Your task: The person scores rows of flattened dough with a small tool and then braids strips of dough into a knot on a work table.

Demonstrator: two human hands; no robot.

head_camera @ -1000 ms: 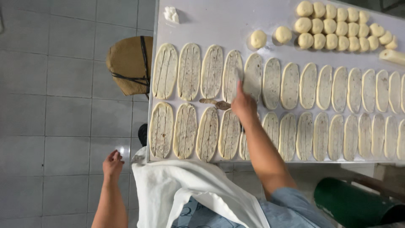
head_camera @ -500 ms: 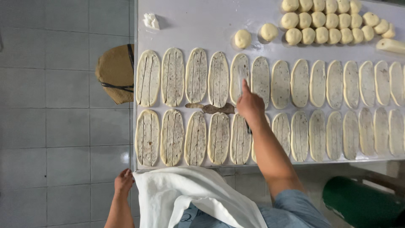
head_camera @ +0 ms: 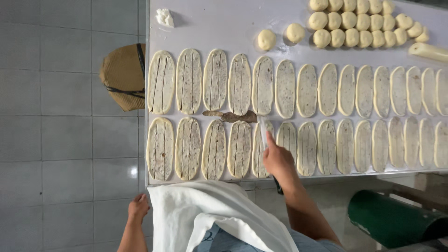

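The right hand (head_camera: 278, 159) is closed around a thin pale blade (head_camera: 263, 132), its tip laid on a flat oval of dough (head_camera: 261, 149) in the near row, close to the tabletop's (head_camera: 219, 28) near edge. That oval lies fifth from the left edge; the four to its left already carry long lengthwise cuts, as do the first ovals of the far row. A brown smear of filling (head_camera: 231, 115) lies between the two rows, just beyond the blade. The left hand (head_camera: 138, 206) hangs off the table near its near left corner — empty, fingers loosely curled. Round dough balls (head_camera: 359, 21) crowd the far right corner. A white cloth (head_camera: 212, 212) drapes below the near edge.
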